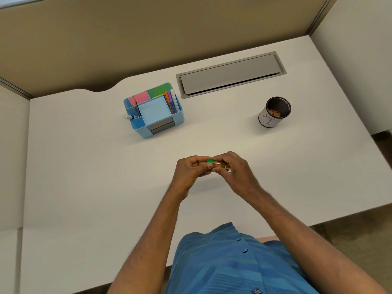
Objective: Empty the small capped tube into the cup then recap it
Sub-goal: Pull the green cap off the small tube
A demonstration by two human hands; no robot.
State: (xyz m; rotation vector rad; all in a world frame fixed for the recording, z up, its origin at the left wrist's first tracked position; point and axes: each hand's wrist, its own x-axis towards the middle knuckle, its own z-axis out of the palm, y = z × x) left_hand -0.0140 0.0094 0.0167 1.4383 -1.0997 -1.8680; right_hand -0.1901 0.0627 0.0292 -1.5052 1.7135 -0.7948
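A small clear tube (220, 165) with a green cap (210, 160) lies sideways between my two hands above the middle of the white desk (84, 166). My right hand (235, 172) wraps the tube's body. My left hand (188, 170) pinches the green cap end with thumb and fingers. The cap sits on the tube's mouth. What the tube holds is mostly hidden by my fingers. The cup (274, 112), a dark mesh cylinder with a white band, stands upright at the far right with brownish pieces at its bottom.
A blue desk organiser (153, 111) with sticky notes, pens and a marker stands at the back left of centre. A grey cable hatch (230, 74) is set into the desk behind. Partition walls close the desk at the back and sides.
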